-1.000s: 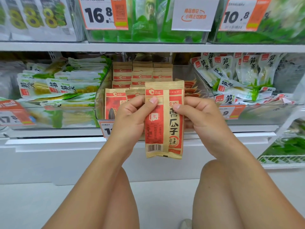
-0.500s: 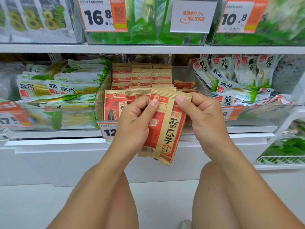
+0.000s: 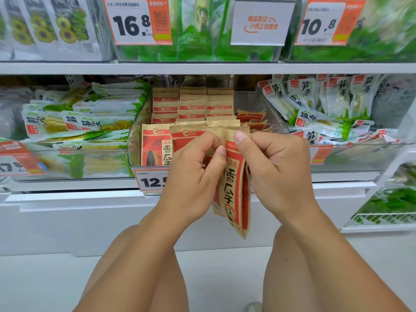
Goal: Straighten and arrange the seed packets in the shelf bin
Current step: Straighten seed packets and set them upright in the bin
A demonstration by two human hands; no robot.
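Shelving [image 3: 202,68] carries a clear bin [image 3: 135,140] of upright seed packets [image 3: 193,104]. Before its front, the left hand [image 3: 191,176] and right hand [image 3: 279,172] both pinch a held bunch of packets [image 3: 234,194] by its top edge.

A white shop shelf [image 3: 202,68] runs across at eye level, with a lower white shelf [image 3: 67,199] beneath it and a pale floor [image 3: 45,282] at the bottom. Orange-and-white price tags hang along the top row, one reading 16.8 [image 3: 135,21], another 10.8 [image 3: 324,23], and between them a white sign [image 3: 262,21] with orange lettering. Green and white snack bags [image 3: 78,122] fill the neighbouring clear bins. A white wire basket [image 3: 382,219] sits low at the right. The light is bright and even.
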